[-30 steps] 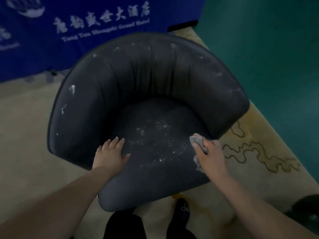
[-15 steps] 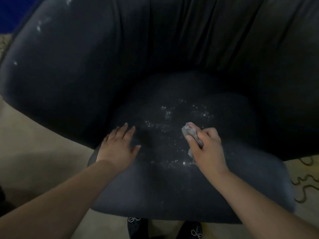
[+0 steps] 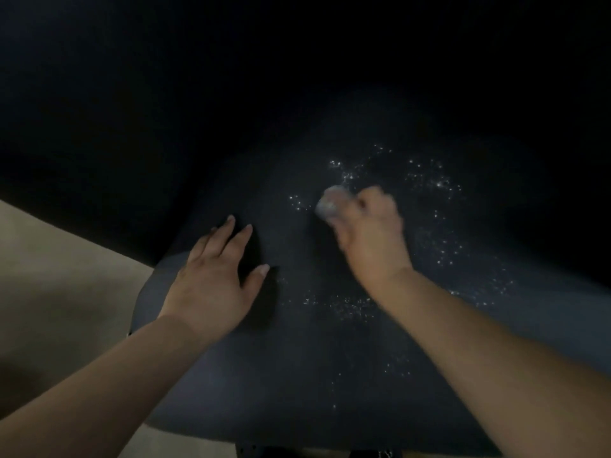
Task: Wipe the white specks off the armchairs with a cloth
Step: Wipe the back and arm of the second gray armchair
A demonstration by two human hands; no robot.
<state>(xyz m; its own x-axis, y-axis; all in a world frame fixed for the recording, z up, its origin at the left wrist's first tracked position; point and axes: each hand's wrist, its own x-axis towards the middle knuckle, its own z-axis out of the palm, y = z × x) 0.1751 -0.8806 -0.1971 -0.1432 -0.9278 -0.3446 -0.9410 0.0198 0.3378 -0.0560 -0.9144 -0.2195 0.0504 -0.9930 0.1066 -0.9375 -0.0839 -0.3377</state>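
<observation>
Two hands: both are set on the armchair seat (image 3: pixel 297 375).
Floor (image 3: pixel 49 276): pale strip seen left of the seat.
Left hand (image 3: pixel 211 285): laid flat with straight fingers on the seat's left part, probably for bracing.
Cloth (image 3: pixel 329 201): bunched in the right hand (image 3: pixel 370 239), pressed at mid-seat, blurred.
Specks (image 3: pixel 436 186): scattered around and right of the cloth, unwiped.
Backrest: lost in darkness beyond the seat.
</observation>
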